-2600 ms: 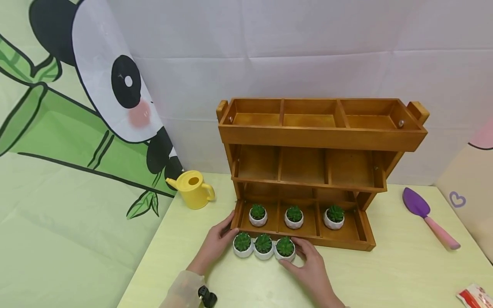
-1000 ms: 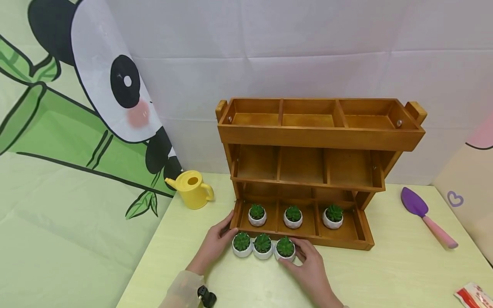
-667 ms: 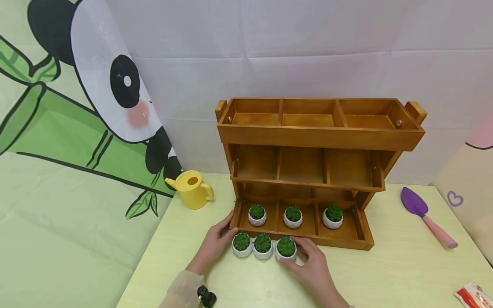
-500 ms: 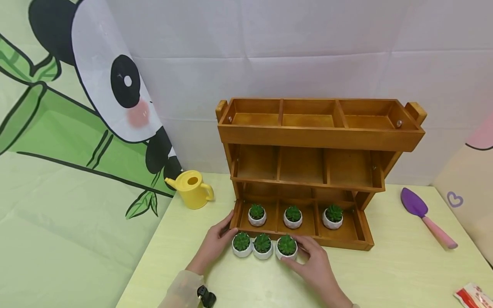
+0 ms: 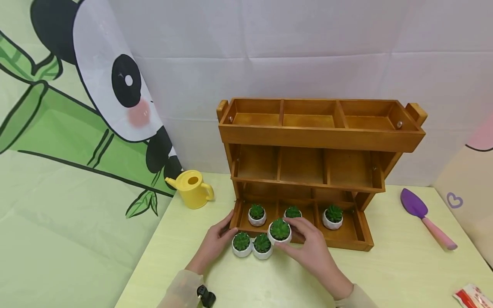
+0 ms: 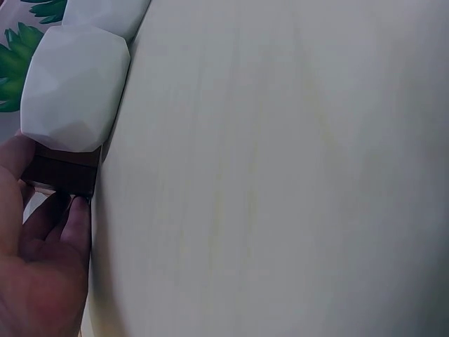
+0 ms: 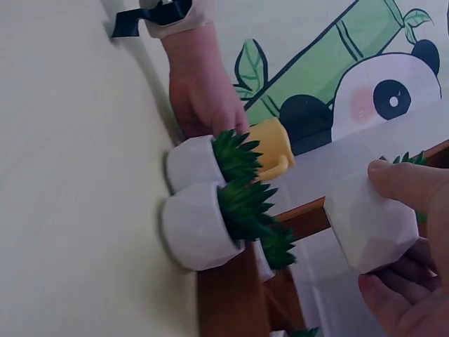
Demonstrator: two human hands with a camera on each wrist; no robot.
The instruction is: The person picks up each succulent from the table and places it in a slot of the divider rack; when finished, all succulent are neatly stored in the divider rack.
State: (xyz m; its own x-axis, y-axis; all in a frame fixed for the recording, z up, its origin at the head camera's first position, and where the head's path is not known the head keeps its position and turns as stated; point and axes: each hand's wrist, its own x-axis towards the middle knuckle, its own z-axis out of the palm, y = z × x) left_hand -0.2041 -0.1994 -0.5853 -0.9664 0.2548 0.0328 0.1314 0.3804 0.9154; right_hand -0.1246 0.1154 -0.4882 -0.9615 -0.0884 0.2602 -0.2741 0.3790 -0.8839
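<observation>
My right hand (image 5: pixel 313 248) pinches a small potted succulent (image 5: pixel 279 232) in a white faceted pot. It hangs above the table, in front of the bottom tier, partly covering the succulent in the middle compartment (image 5: pixel 293 211). In the right wrist view thumb and fingers clasp the white pot (image 7: pixel 372 221). My left hand (image 5: pixel 215 244) grips the left front corner of the three-tier wooden shelf (image 5: pixel 321 137); its thumb and fingers (image 6: pixel 77 225) close on the brown corner. Two more potted succulents (image 5: pixel 242 244) stand side by side on the table before the shelf.
Succulents sit in the bottom tier's left (image 5: pixel 256 215) and right (image 5: pixel 333 217) compartments. A yellow watering can (image 5: pixel 194 190) stands left of the shelf. A purple trowel with a pink handle (image 5: pixel 439 233) lies right, with a red-and-white packet (image 5: pixel 473 296) nearer the front edge.
My right hand has lifted the rightmost succulent of the front row off the table, up and slightly left toward the shelf. The left hand has stayed on the shelf corner.
</observation>
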